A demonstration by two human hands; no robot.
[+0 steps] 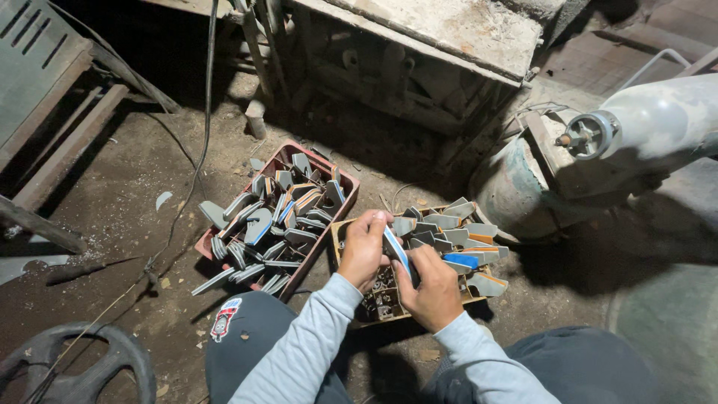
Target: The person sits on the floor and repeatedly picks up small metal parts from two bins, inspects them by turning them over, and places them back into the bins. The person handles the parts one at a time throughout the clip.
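Observation:
My left hand (364, 247) and my right hand (432, 288) together grip one flat grey metal piece with a blue edge (396, 248), held above a yellowish crate (340, 233). That crate holds several similar grey pieces (449, 236), some with blue or orange edges, and small dark metal parts in its near half. Left of it sits a red crate (283, 154) heaped with more of the same pieces (277, 224). Both of my arms wear pale grey sleeves. My knees, in dark trousers, frame the crates from below.
The crates stand on a dirt floor. A grey gas cylinder (658, 123) lies at the right above a round drum (516, 194). A worn metal machine base (419, 60) stands behind. A black steering wheel (75, 366) lies at bottom left, and a cable (202, 142) runs down the floor.

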